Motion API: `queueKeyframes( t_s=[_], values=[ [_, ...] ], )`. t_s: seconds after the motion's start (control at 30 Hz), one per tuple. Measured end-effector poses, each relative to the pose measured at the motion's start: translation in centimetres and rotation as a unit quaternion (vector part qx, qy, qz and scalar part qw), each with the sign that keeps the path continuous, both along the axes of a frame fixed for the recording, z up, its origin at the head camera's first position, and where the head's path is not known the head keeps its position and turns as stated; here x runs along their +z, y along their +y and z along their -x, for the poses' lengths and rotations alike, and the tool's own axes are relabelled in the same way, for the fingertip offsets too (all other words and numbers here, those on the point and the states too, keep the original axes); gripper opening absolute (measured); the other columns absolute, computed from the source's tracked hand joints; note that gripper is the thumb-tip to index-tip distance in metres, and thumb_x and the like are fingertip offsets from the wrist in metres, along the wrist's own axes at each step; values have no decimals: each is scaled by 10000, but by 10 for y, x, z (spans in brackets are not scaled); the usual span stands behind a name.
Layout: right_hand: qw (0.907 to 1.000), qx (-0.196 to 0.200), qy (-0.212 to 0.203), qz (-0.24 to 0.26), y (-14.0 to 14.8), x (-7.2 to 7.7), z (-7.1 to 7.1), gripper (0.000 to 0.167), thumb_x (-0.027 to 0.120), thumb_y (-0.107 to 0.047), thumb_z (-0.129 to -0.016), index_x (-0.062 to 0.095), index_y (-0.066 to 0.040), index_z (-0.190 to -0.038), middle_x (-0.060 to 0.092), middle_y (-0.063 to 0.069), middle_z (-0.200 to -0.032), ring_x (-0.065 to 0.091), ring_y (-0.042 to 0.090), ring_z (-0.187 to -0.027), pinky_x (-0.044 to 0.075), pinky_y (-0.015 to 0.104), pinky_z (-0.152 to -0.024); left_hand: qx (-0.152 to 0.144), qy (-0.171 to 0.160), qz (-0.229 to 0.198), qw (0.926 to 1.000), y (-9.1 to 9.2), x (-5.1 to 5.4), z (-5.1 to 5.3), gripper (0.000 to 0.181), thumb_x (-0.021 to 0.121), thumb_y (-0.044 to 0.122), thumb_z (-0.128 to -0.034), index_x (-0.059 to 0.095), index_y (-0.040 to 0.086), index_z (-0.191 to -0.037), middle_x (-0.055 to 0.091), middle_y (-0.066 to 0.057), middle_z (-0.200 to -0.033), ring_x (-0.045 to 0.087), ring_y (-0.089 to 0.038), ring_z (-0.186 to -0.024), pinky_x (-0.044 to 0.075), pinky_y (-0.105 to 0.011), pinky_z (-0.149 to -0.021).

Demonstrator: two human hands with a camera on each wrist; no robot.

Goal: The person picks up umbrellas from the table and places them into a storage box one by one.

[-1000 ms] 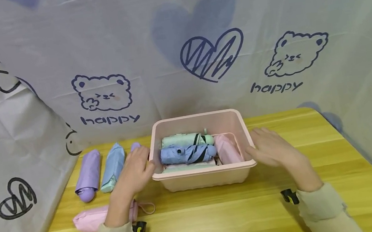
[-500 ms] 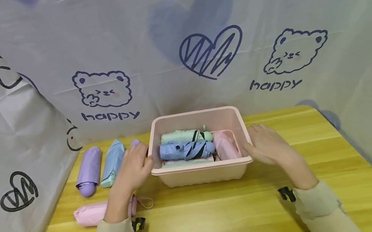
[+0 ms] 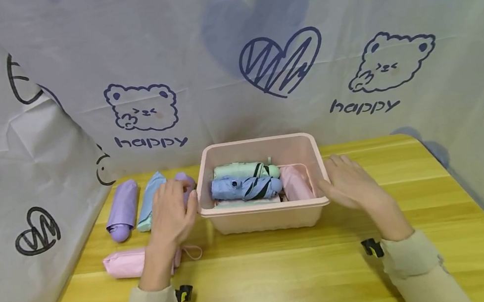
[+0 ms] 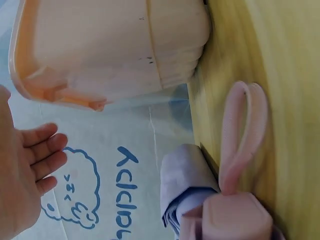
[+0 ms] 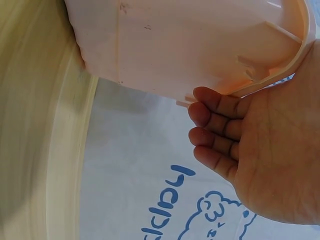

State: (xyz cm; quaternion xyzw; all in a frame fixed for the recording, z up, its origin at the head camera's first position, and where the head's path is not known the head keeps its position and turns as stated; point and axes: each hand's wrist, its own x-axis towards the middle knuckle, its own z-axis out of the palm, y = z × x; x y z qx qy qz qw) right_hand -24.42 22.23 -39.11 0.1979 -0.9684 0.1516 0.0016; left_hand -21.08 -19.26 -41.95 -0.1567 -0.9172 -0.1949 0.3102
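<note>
A pale pink plastic bin (image 3: 265,220) stands on the table, with a mint folded umbrella (image 3: 237,171), a blue folded umbrella (image 3: 241,188) and a pink folded umbrella (image 3: 296,183) inside. My left hand (image 3: 172,214) hovers just left of the bin, holding nothing; its fingers (image 4: 47,150) are loosely bent and apart from the rim. On the other side, my right hand (image 3: 351,183) is at the right rim, thumb by the edge. In the right wrist view its relaxed fingers (image 5: 215,135) lie along the bin's outer wall; the thumb is hidden there.
Left of the bin lie a purple umbrella (image 3: 123,209), a light blue umbrella (image 3: 151,201) partly behind my left hand, and another purple one (image 3: 185,181). A pink umbrella (image 3: 125,264) with a wrist loop lies nearer, under my left forearm. A printed cloth (image 3: 218,104) hangs behind the table.
My left hand has come away from the bin's left rim, moving slightly left. The right hand stays by the right rim. The view has shifted a little; the umbrellas keep their places.
</note>
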Motion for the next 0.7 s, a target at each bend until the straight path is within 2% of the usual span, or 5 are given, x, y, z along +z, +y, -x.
queueKeyframes(
  t_s=[0.1,0.17,0.33,0.53,0.7],
  values=[
    [10000,24,20,25,1,0,1,607,439,-327,-1044,424,130,-1443,476,319,-1452,402,486,-1356,282,636,-1164,294,211,-183,9992,-4,0,-5,383,470,286,-985,588,-37,-1153,590,-203,-1035,522,-416,-978,396,-550,-935],
    [10000,31,8,50,0,0,1,618,436,-334,-1040,421,129,-1450,470,319,-1462,392,488,-1369,275,636,-1168,547,211,-288,9979,-8,-1,-8,382,487,281,-976,582,-40,-1162,594,-211,-1076,527,-428,-1036,386,-561,-972],
    [9999,24,-88,86,0,1,1,646,428,-328,-1042,380,140,-1484,419,342,-1515,333,513,-1427,227,637,-1193,920,-194,-349,9950,-23,-3,-18,396,521,273,-989,563,-40,-1229,594,-210,-1191,517,-430,-1129,357,-573,-1023],
    [9998,69,-114,138,0,0,1,631,429,-320,-1051,383,145,-1475,424,347,-1508,327,520,-1431,220,641,-1193,719,-912,106,9932,-48,-10,-35,520,553,308,-1006,515,-63,-1368,547,-245,-1353,469,-460,-1260,304,-603,-1096],
    [9997,93,-127,174,1,-1,1,624,423,-328,-1046,403,144,-1454,457,333,-1468,377,501,-1380,265,643,-1168,343,-1803,589,9813,-67,-16,-51,674,604,380,-1000,438,-60,-1482,460,-254,-1499,378,-462,-1403,230,-640,-1157]
  ],
)
